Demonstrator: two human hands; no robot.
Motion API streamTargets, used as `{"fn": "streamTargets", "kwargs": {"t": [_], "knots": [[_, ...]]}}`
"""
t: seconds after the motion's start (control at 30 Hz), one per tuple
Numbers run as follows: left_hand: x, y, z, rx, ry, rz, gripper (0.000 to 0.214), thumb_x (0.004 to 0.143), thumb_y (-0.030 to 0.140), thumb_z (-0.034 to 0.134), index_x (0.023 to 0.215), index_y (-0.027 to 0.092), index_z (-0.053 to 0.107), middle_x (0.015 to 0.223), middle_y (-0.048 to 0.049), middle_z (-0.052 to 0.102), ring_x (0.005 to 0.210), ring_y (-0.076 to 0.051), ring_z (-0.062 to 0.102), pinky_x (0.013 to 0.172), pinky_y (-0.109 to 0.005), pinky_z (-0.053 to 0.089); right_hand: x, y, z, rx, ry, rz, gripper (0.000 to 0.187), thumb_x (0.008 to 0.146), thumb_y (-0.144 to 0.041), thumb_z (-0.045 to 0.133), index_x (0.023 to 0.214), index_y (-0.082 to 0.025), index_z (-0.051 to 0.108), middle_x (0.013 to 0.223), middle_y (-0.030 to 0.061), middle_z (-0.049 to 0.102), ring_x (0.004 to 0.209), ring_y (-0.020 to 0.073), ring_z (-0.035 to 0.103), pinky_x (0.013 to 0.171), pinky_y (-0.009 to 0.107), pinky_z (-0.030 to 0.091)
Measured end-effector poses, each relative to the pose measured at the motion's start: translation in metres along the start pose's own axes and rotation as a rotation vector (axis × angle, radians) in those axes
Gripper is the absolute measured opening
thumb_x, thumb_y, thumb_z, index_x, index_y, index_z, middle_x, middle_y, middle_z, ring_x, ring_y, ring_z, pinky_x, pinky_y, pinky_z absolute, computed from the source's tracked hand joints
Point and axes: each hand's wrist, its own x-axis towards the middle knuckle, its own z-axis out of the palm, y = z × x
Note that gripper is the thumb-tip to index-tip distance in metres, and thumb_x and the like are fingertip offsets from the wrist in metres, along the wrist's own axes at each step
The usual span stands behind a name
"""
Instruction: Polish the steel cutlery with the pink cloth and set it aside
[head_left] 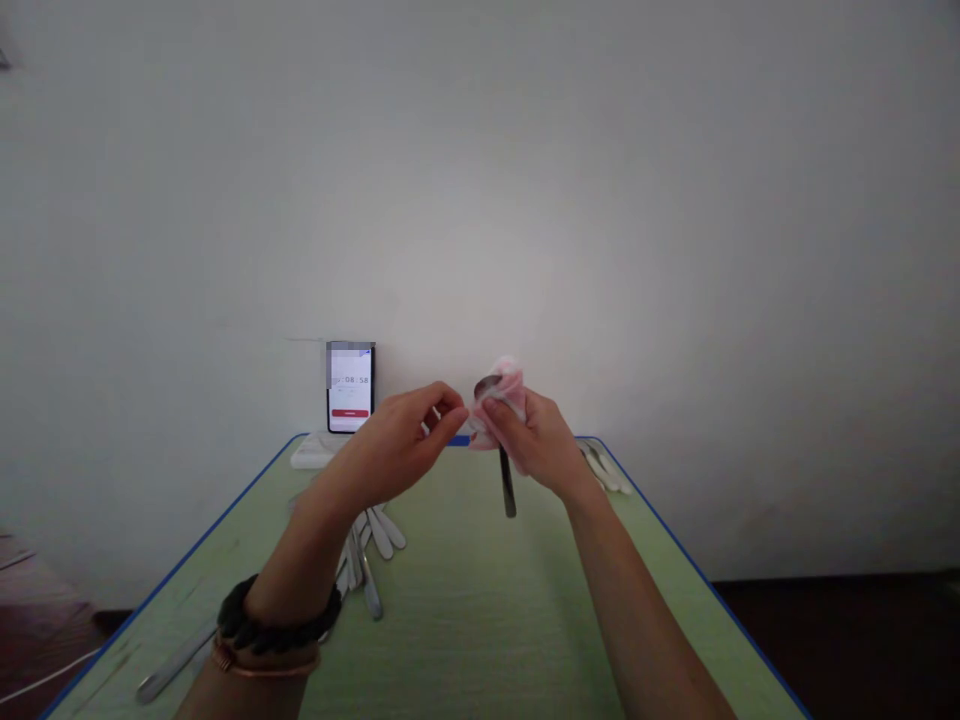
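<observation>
While right hand (536,440) is gripping the spoon (508,487) through pink cloth (507,384) above the tabletop (465,630), left hand (405,445) is pinching beside it, hold unclear; slack cloth grip is probably risking spoon slipping down.

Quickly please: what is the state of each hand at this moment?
Left hand: fingers curled beside the pink cloth; a grip cannot be told.
Right hand: closed, holding the pink cloth and a spoon.

A lit phone (350,386) leans against the wall (525,200) at the green table's (465,620) far edge.
</observation>
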Motion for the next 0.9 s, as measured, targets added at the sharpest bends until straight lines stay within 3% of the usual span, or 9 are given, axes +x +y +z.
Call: {"fn": "streamTargets", "kwargs": {"t": [0.23,0.47,0.57,0.77,0.83,0.9], "knots": [[0.003,-0.002,0.007,0.119,0.057,-0.022,0.025,0.086,0.039,0.041,0.073,0.019,0.047,0.056,0.0044,0.050,0.050,-0.011,0.045,0.048,-0.021,0.028,-0.001,0.003,0.002,0.027,-0.254,0.056,0.035,0.082,-0.048,0.045,0.082,-0.015,0.055,0.071,0.0019,0.058,0.056,0.0116,0.057,0.051,0.022,0.047],[0.006,-0.016,0.013,0.251,-0.071,0.080,0.029,0.089,0.033,0.030,0.071,0.019,0.049,0.061,0.0009,0.053,0.054,-0.012,0.046,0.053,-0.023,0.026,-0.001,0.009,0.002,0.113,-0.385,0.138,0.034,0.081,-0.047,0.047,0.083,-0.014,0.056,0.071,0.0024,0.059,0.055,0.0110,0.057,0.052,0.023,0.048],[0.008,-0.019,0.015,0.306,-0.004,0.058,0.032,0.088,0.035,0.031,0.067,0.019,0.050,0.056,0.0015,0.050,0.051,-0.011,0.043,0.051,-0.024,0.023,0.000,0.010,0.004,0.148,-0.363,0.194,0.035,0.079,-0.048,0.049,0.081,-0.013,0.055,0.065,0.0014,0.058,0.054,0.0108,0.055,0.051,0.023,0.047],[0.009,-0.036,0.011,0.287,0.259,-0.123,0.035,0.086,0.035,0.032,0.059,0.018,0.047,0.049,0.0035,0.040,0.047,-0.010,0.036,0.050,-0.023,0.022,-0.001,0.014,-0.003,0.156,-0.381,0.268,0.035,0.075,-0.049,0.053,0.076,-0.014,0.054,0.062,0.0000,0.057,0.051,0.0088,0.053,0.048,0.020,0.045],[0.008,-0.042,0.008,0.256,0.212,-0.141,0.035,0.084,0.035,0.034,0.056,0.018,0.046,0.048,0.0043,0.038,0.046,-0.009,0.035,0.049,-0.022,0.022,-0.002,0.015,-0.008,0.103,-0.433,0.270,0.035,0.076,-0.048,0.053,0.075,-0.013,0.055,0.060,-0.0004,0.056,0.049,0.0080,0.052,0.044,0.018,0.043],[0.005,-0.045,0.006,0.194,0.076,-0.125,0.036,0.083,0.037,0.034,0.056,0.018,0.046,0.048,0.0045,0.040,0.046,-0.009,0.036,0.048,-0.022,0.023,-0.004,0.016,-0.013,0.049,-0.492,0.268,0.033,0.076,-0.046,0.053,0.074,-0.013,0.056,0.057,-0.0011,0.056,0.046,0.0071,0.050,0.042,0.017,0.040]]}}
